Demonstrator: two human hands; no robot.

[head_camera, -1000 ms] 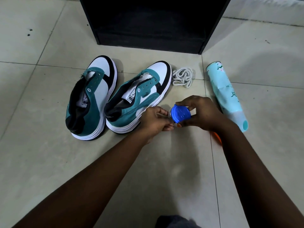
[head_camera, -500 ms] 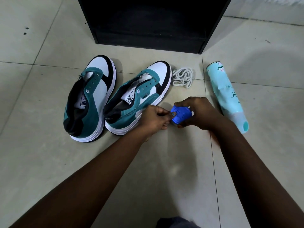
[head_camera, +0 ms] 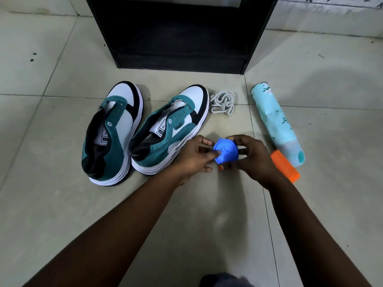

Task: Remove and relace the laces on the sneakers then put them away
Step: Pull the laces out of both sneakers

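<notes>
both hands are on a small round blue plastic disc held just above the tiled floor: left hand pinches its left edge, right hand curls round the right side. the two unlaced teal, white and black sneakers sit just left, with a loose pile of white laces by the right shoe's toe.

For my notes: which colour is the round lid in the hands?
Blue; the round lid shows in the head view.
</notes>
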